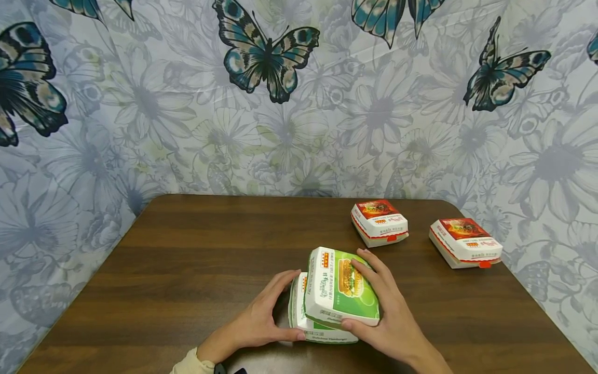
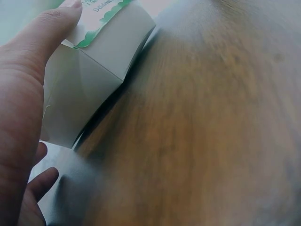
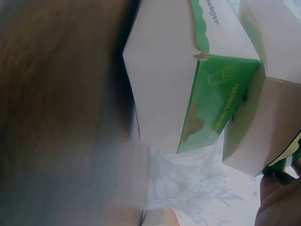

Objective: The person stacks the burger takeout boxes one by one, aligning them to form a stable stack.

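Note:
Two green-and-white hamburger boxes are stacked near the front of the table. My right hand [image 1: 392, 311] grips the upper hamburger box [image 1: 348, 283], thumb at its near edge and fingers along its far right side. The lower hamburger box [image 1: 299, 311] stands on the table, mostly covered by the upper one. Around its left side my left hand [image 1: 259, 319] holds it, with the thumb on its near top edge in the left wrist view. From the right wrist, the upper box [image 3: 268, 113] sits at an angle to the lower box [image 3: 162, 80].
Two red-and-white burger boxes stand at the back right: one box [image 1: 379, 223] near the far edge, another box [image 1: 465, 243] close to the right edge. Brown wood covers the table [image 1: 201, 244]. Behind it hangs a cloth [image 1: 289, 150] printed with flowers and butterflies.

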Available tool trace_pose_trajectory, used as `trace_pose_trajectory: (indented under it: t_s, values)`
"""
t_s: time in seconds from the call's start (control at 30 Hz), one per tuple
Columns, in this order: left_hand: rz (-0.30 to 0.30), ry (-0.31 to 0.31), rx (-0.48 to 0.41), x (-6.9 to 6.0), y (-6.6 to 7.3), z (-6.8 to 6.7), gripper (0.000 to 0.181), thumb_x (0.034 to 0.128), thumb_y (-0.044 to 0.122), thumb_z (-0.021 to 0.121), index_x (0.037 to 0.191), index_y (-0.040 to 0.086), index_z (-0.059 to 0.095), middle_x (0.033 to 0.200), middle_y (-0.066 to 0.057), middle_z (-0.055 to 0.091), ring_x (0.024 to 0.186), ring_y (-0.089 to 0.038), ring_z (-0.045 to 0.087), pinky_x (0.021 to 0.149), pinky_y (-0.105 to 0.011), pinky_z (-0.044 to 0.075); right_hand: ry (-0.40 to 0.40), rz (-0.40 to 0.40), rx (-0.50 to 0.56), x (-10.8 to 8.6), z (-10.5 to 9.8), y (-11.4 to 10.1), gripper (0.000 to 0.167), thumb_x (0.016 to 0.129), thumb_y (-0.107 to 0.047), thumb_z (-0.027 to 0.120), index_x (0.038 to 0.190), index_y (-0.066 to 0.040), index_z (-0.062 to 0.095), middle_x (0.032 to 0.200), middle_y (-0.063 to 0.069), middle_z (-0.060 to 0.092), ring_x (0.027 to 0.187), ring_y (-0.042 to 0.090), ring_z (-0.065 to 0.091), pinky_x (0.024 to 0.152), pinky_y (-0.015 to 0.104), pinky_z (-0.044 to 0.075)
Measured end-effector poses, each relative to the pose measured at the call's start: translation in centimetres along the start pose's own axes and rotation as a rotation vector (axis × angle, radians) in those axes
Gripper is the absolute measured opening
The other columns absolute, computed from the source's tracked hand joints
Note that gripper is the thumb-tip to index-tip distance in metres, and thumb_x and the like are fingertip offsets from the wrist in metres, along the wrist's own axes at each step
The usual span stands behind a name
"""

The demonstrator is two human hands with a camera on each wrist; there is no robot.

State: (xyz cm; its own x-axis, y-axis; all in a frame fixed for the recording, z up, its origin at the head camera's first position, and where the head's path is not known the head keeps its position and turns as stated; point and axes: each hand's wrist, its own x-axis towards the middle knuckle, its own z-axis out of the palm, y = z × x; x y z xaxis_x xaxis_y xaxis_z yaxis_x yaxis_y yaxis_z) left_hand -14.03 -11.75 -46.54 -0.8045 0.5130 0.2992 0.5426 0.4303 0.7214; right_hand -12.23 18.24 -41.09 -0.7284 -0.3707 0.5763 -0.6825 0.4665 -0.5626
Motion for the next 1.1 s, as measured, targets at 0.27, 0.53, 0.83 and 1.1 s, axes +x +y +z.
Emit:
trace_pose_trajectory:
  t_s: [0.27,0.53,0.83,1.1]
  values:
    - [-0.008,-0.010,-0.015,0.1,0.1,-0.1,0.110,0.0756,0.052,0.090,0.162,0.023,0.029,0.160,0.008,0.034,0.145,-0.019,0.040,0.115,-0.049,0.040,-0.032,0.020,-0.008,0.1,0.2,0.0,0.099,0.072,-0.031,0.094,0.156,-0.018,0.043,0.168,0.006,0.026,0.157,0.027,0.020,0.115,0.013,0.021]
    - [-0.005,-0.016,-0.018,0.1,0.0,-0.1,0.109,0.0763,0.052,0.089,0.162,0.034,0.025,0.160,0.008,0.033,0.146,-0.019,0.040,0.115,-0.049,0.041,-0.057,0.047,0.016,0.0,0.3,-0.1,0.102,0.073,-0.030,0.092,0.159,-0.019,0.037,0.171,0.005,0.019,0.159,0.027,0.013,0.117,0.012,0.017]
    - [-0.034,-0.030,-0.044,0.1,0.0,-0.2,0.110,0.0764,0.053,0.089,0.162,0.036,0.023,0.162,0.010,0.031,0.147,-0.020,0.037,0.117,-0.050,0.038,-0.069,0.064,0.030,-0.2,0.7,-0.3,0.111,0.073,-0.033,0.093,0.163,-0.019,0.029,0.173,0.005,0.011,0.155,0.018,0.024,0.113,0.012,0.023]
    - [-0.051,-0.033,-0.056,0.0,0.0,-0.2,0.107,0.0757,0.054,0.089,0.160,0.037,0.026,0.160,0.013,0.031,0.147,-0.019,0.037,0.117,-0.050,0.038,-0.083,0.080,0.036,-0.4,1.1,-0.3,0.116,0.073,-0.034,0.093,0.165,-0.018,0.023,0.174,0.006,0.006,0.158,0.021,0.019,0.115,0.014,0.021]
